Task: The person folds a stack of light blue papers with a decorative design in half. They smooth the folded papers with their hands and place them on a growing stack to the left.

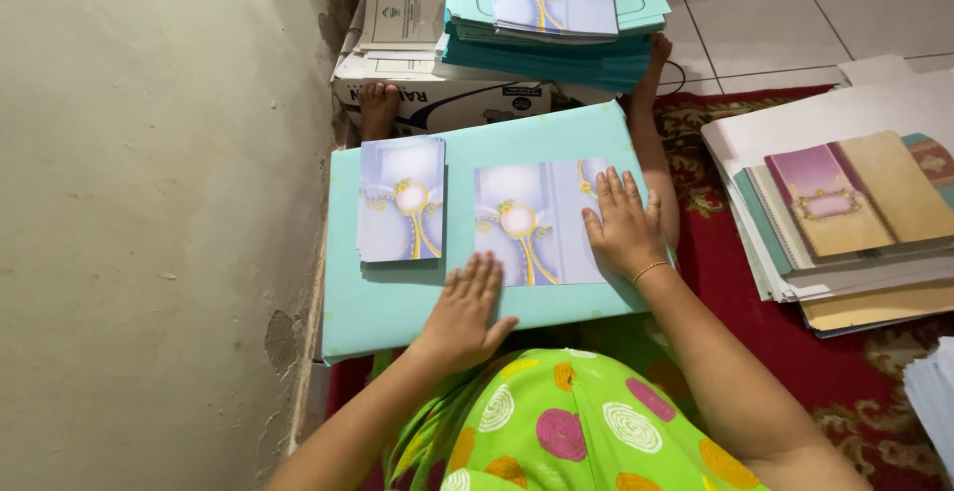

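Observation:
A pale blue-lilac card point(532, 223) with a gold and white round ornament lies open on a turquoise board point(397, 302) across my lap. My left hand point(465, 312) lies flat at the card's lower left corner, fingers together. My right hand point(624, 225), with a thin bracelet at the wrist, presses flat on the card's right part, fingers spread. To the left on the board sits a small stack of folded cards point(401, 199) of the same design.
A tall pile of turquoise sheets point(556, 49) topped with more cards sits on a cardboard box point(447, 98) ahead. Stacks of paper and purple-tan cards point(845, 203) lie at right on a red carpet point(795, 342). A wall point(149, 203) runs along the left. My feet show beside the box.

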